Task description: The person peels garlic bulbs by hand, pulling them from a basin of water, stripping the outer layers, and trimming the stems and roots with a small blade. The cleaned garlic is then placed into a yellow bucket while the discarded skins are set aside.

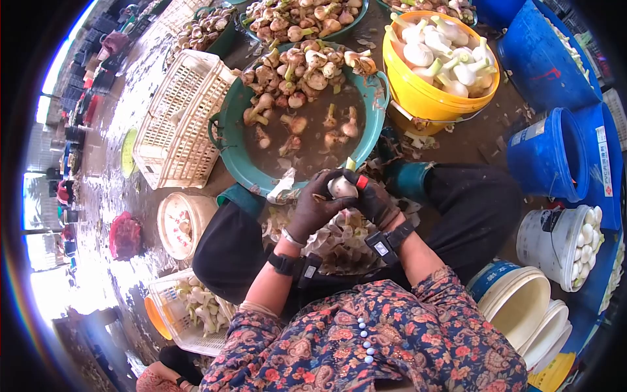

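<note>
Muddy ground (470,140) is lying crowded, a green plastic basin (377,108) just ahead. Left hand (317,208) and right hand (373,199) are clamping gloved grips round one smooth garlic bulb (342,187).

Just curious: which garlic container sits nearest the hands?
The teal basin of brown water, just beyond the left hand and right hand gripping a bulb; the yellow bucket lies farther off.

Left hand (313,206), right hand (373,199) touching; seemingly curled
</note>
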A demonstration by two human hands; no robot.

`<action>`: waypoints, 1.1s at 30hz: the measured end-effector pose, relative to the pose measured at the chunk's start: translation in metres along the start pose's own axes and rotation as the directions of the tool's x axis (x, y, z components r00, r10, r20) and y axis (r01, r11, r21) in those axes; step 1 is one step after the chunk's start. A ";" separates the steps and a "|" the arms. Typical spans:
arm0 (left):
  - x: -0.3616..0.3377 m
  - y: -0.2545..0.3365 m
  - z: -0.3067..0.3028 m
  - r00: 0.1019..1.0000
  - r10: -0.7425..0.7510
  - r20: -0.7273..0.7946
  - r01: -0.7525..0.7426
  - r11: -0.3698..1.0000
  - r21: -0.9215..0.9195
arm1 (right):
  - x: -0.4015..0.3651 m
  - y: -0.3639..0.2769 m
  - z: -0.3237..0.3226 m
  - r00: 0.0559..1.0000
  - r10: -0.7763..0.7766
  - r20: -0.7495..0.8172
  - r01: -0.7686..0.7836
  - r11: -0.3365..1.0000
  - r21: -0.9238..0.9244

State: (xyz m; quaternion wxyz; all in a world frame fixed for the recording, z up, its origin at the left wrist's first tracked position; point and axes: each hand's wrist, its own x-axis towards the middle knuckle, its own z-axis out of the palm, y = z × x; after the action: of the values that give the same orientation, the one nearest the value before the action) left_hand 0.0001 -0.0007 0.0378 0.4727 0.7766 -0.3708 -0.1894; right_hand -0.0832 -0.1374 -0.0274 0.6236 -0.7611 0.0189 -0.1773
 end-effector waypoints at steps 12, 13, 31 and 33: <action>-0.012 -0.001 0.004 0.996 -0.067 -0.054 0.067 0.998 -0.010 | -0.001 0.034 -0.002 0.892 0.441 -0.098 -0.450 0.888 -0.097; -0.013 -0.012 0.005 0.998 -0.035 -0.057 0.031 0.997 -0.067 | -0.005 0.040 -0.001 0.892 0.440 -0.098 -0.449 0.888 -0.098; 0.022 -0.087 -0.012 0.946 -0.299 -0.123 0.316 0.937 0.152 | 0.001 0.011 -0.011 0.705 0.708 0.033 -0.417 0.377 0.827; 0.059 -0.123 -0.004 0.943 -0.322 -0.080 0.330 0.936 0.124 | 0.015 -0.001 -0.034 0.640 0.718 -0.273 -0.473 0.648 0.596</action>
State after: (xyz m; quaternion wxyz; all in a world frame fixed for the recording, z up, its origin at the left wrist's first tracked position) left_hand 0.0902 -0.0081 -0.0648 0.3915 0.8628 -0.2351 -0.2167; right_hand -0.0791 -0.1736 -0.0172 0.7850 -0.4611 0.3901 -0.1380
